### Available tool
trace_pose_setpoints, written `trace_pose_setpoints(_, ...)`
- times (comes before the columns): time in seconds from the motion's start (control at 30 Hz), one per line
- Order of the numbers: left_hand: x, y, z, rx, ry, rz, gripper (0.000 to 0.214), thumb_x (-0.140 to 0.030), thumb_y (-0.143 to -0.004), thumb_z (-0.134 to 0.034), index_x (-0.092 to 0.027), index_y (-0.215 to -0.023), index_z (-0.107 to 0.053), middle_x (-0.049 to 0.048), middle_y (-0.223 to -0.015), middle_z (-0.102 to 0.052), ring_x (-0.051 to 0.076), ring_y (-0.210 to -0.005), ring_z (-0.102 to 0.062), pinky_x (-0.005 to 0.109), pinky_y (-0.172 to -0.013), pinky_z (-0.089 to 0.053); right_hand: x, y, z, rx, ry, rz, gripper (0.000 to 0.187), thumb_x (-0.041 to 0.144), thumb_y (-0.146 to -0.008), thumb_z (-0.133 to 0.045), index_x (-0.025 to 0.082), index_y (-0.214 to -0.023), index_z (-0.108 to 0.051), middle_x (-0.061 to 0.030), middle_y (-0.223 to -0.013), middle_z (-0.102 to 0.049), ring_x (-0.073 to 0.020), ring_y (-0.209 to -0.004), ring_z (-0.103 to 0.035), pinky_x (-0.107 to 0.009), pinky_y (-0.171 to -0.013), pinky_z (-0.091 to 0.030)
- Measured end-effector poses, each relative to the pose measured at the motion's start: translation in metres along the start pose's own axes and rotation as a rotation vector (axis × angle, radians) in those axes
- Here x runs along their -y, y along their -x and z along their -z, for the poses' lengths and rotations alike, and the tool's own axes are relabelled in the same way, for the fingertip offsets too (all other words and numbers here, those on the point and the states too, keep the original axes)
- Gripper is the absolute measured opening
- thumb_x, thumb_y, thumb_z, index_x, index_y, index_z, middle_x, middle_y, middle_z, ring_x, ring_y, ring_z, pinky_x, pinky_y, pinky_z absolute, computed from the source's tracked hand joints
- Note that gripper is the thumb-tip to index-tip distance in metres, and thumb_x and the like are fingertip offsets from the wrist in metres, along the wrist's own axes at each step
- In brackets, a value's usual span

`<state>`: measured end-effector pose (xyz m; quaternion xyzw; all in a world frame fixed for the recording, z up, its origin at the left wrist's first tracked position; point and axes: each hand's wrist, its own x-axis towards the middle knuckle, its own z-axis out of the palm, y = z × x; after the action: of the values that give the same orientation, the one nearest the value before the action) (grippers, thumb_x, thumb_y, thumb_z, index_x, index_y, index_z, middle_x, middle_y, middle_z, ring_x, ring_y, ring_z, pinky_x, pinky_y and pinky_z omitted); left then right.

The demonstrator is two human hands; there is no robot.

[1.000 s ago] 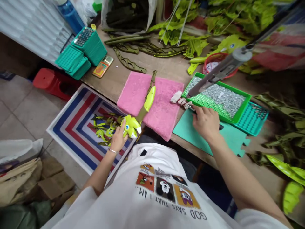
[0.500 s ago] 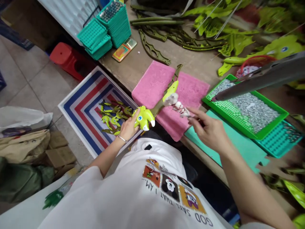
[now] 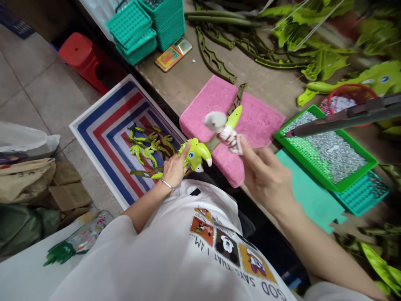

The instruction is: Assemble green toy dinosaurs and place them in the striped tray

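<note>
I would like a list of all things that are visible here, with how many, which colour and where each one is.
toy dinosaur: 1, lime green, in left hand, its tail part on the pad
bundle: 1, white with red marks, at right hand
pad: 1, pink, on bench
striped tray: 1, white, blue and red, beside bench
small parts: many, green, in striped tray
beaded tray: 1, green, silver beads inside, on bench
rod: 1, grey, above beaded tray
mat: 1, teal, on bench
stacked trays: several, teal, on bench
stool: 1, red, on floor
basket: 1, red, behind beaded tray
bracelet: 1, silver, on left wrist
shirt: 1, white, printed, on person
left hand: 1, holds toy dinosaur
right hand: 1, at bundle
</note>
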<state>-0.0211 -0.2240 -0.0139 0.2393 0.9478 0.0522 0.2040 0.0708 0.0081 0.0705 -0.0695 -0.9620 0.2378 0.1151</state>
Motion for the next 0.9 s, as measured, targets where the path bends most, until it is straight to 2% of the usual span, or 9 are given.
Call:
trace_pose_setpoints(0.13, -0.004, 0.001, 0.002, 0.048, 0.000, 0.023, 0.078, -0.028, -0.096, -0.058, -0.027, -0.162, -0.018, 0.0099, -0.107, -0.068, 0.027, -0.099, -0.068, 0.032, -0.082, -0.049, -0.003, -0.003, -0.022, 0.329, 0.242, -0.055, 0.044, 0.022, -0.095, -0.048, 0.029, -0.136, -0.063, -0.0027, -0.073, -0.058, -0.0102, -0.046, -0.040, -0.026, -0.046, -0.022)
trace_pose_setpoints(0.2, -0.007, 0.002, 0.004, 0.080, 0.003, 0.030, 0.079, -0.028, -0.096, -0.058, -0.029, -0.162, -0.016, 0.0098, -0.109, -0.067, 0.027, -0.101, -0.067, 0.032, -0.083, -0.048, -0.007, -0.006, -0.025, 0.389, 0.289, -0.059, 0.045, 0.021, -0.097, -0.046, 0.029, -0.137, -0.062, -0.0030, -0.075, -0.059, -0.0110, -0.048, -0.044, -0.025, -0.047, -0.023)
trace_pose_setpoints(0.27, -0.008, 0.004, 0.008, 0.099, 0.005, 0.036, 0.079, -0.030, -0.097, -0.058, -0.030, -0.163, -0.013, 0.0098, -0.110, -0.067, 0.027, -0.102, -0.067, 0.032, -0.083, -0.048, -0.011, -0.007, -0.019, 0.305, 0.237, -0.041, 0.043, 0.025, -0.099, -0.044, 0.028, -0.139, -0.061, -0.0035, -0.077, -0.060, -0.0126, -0.054, -0.050, -0.025, -0.050, -0.031)
trace_pose_setpoints(0.4, -0.006, 0.009, 0.018, 0.087, -0.062, 0.068, 0.079, -0.031, -0.097, -0.057, -0.031, -0.163, -0.013, 0.0106, -0.108, -0.066, 0.028, -0.100, -0.067, 0.034, -0.083, -0.048, -0.021, -0.002, 0.002, -0.061, 0.116, -0.031, 0.043, 0.033, -0.102, -0.042, 0.025, -0.140, -0.060, -0.0031, -0.074, -0.056, -0.0143, -0.062, -0.054, -0.026, -0.061, -0.045)
trace_pose_setpoints(0.5, -0.003, 0.012, 0.025, 0.057, -0.157, 0.078, 0.078, -0.029, -0.097, -0.057, -0.033, -0.162, -0.014, 0.0107, -0.108, -0.065, 0.029, -0.100, -0.067, 0.036, -0.084, -0.048, -0.032, 0.010, -0.003, -0.264, 0.124, -0.103, 0.044, 0.033, -0.101, -0.042, 0.025, -0.140, -0.059, -0.0032, -0.073, -0.056, -0.0153, -0.063, -0.053, -0.028, -0.063, -0.047)
trace_pose_setpoints(0.57, -0.002, 0.013, 0.028, 0.044, -0.205, 0.076, 0.077, -0.029, -0.097, -0.057, -0.033, -0.162, -0.015, 0.0104, -0.106, -0.065, 0.029, -0.099, -0.067, 0.036, -0.084, -0.048, -0.041, 0.018, -0.015, -0.232, 0.114, -0.151, 0.045, 0.031, -0.100, -0.040, 0.024, -0.140, -0.059, -0.0038, -0.073, -0.057, -0.0158, -0.060, -0.052, -0.028, -0.060, -0.047)
trace_pose_setpoints(0.67, -0.002, 0.012, 0.031, 0.041, -0.240, 0.070, 0.078, -0.026, -0.096, -0.058, -0.033, -0.162, -0.017, 0.0099, -0.105, -0.065, 0.028, -0.099, -0.067, 0.036, -0.083, -0.049, -0.054, 0.020, -0.029, -0.050, 0.084, -0.191, 0.046, 0.030, -0.099, -0.040, 0.023, -0.140, -0.059, -0.0049, -0.074, -0.059, -0.0176, -0.060, -0.054, -0.030, -0.060, -0.047)
trace_pose_setpoints(0.83, -0.005, 0.010, 0.032, 0.036, -0.245, 0.074, 0.078, -0.024, -0.094, -0.058, -0.032, -0.161, -0.020, 0.0096, -0.104, -0.065, 0.028, -0.097, -0.067, 0.037, -0.083, -0.050, -0.062, -0.016, -0.031, -0.293, 0.111, -0.275, 0.048, 0.031, -0.101, -0.034, 0.024, -0.144, -0.055, -0.0077, -0.081, -0.061, -0.0205, -0.070, -0.058, -0.033, -0.069, -0.049)
trace_pose_setpoints(0.9, -0.003, 0.009, 0.030, 0.027, -0.237, 0.069, 0.078, -0.023, -0.093, -0.058, -0.031, -0.161, -0.021, 0.0097, -0.103, -0.065, 0.029, -0.096, -0.067, 0.037, -0.082, -0.051, -0.062, -0.034, -0.035, -0.215, 0.156, -0.310, 0.050, 0.024, -0.100, -0.034, 0.024, -0.145, -0.053, -0.0090, -0.084, -0.062, -0.0203, -0.070, -0.058, -0.031, -0.067, -0.047)
